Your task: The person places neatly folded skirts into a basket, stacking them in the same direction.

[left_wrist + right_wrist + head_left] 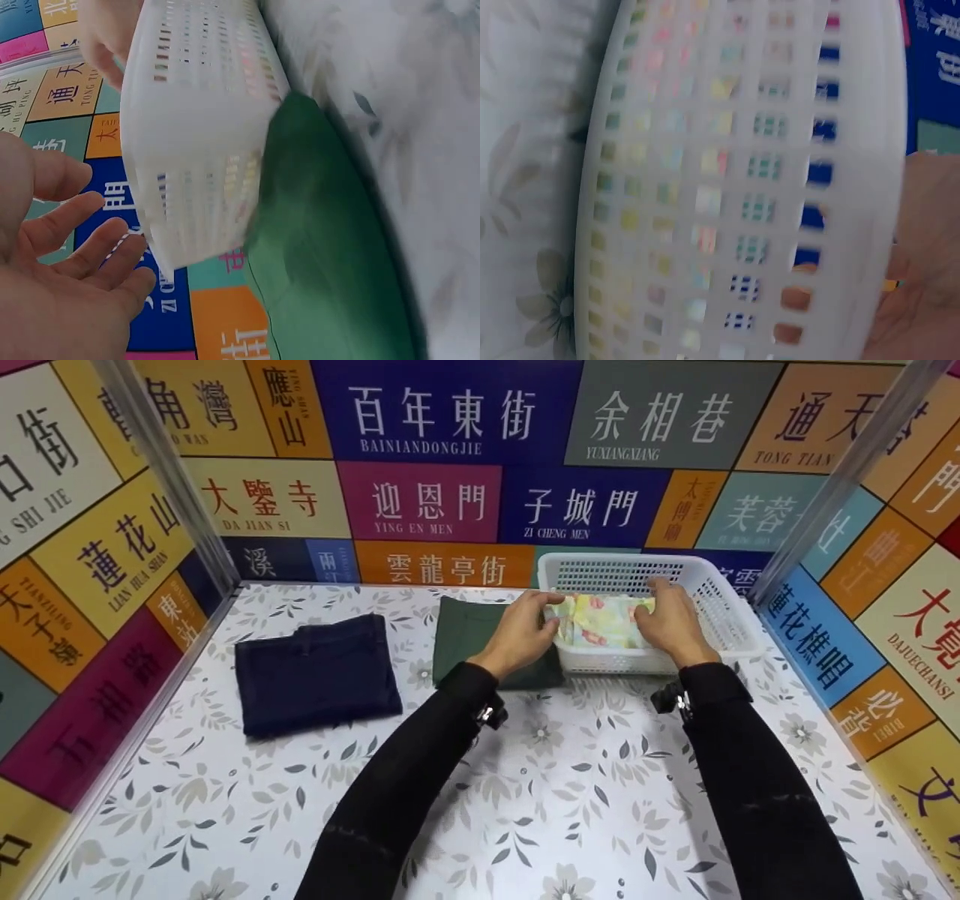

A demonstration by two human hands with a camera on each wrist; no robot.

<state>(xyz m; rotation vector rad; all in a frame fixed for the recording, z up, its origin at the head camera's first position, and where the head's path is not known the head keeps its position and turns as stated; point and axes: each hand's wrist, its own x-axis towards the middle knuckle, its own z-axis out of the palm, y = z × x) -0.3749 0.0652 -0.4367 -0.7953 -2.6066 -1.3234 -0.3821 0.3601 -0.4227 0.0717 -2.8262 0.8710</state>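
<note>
White plastic basket [622, 662], folded floral cloth [604, 621] inside. Left hand [517, 636] loose, fingers spread, at cloth's left end; right hand [681, 624] at its right, thumb and finger apart (green garment [466, 639] beside basket, navy garment [319, 679] further left).

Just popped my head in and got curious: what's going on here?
A person has both hands at a white basket holding a floral cloth. The left hand, fingers loosely spread, is by its left end; the right hand is at the other end, its grip unclear. A folded green cloth lies beside the basket, and a folded navy cloth farther left.
</note>
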